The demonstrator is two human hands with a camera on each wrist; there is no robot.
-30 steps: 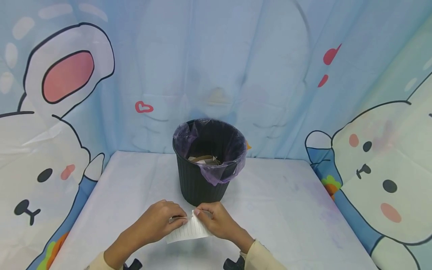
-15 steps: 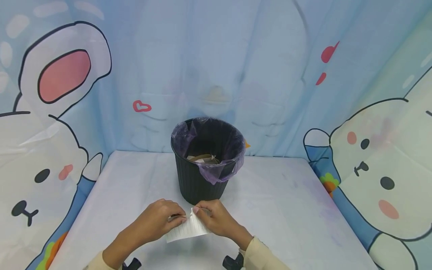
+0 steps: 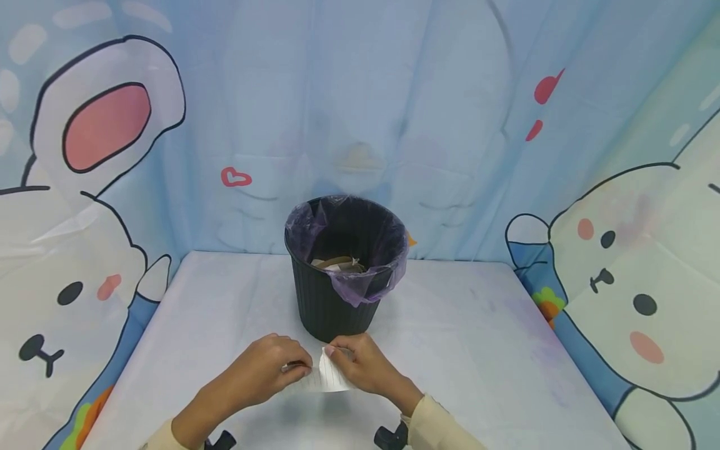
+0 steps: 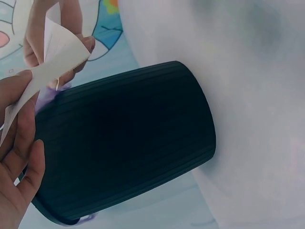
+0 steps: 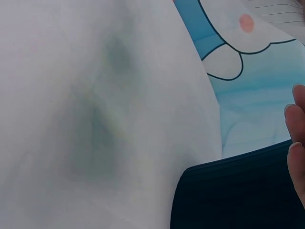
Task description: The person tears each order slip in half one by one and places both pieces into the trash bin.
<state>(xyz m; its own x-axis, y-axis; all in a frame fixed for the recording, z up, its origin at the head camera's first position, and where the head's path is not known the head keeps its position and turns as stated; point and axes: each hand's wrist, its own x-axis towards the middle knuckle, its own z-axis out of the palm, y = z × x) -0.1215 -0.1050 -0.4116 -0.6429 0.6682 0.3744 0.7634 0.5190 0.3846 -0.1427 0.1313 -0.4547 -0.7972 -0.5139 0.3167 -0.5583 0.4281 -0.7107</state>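
Note:
Both hands hold a piece of white lined paper (image 3: 332, 376) low in front of the black bin. My left hand (image 3: 269, 370) pinches its left part between thumb and fingers. On the right side, my right hand (image 3: 362, 367) pinches it with the thumb on top. An uneven upper edge shows beside the right thumb. In the left wrist view the paper (image 4: 62, 62) bends and twists between the two hands. Only fingertips (image 5: 296, 164) of the right hand and a corner of lined paper (image 5: 281, 10) appear in the right wrist view.
Just beyond the hands stands a black ribbed bin (image 3: 332, 306) with a purple liner bag (image 3: 360, 289) over its rim. Brown and white scraps (image 3: 340, 264) lie inside it. A white cloth covers the table (image 3: 461, 350), and a printed cartoon curtain (image 3: 360, 94) hangs around it.
The paper has twisted between the hands: its lower edge sits higher and its left part shows less of its lined face. Both hands stay nearly in place.

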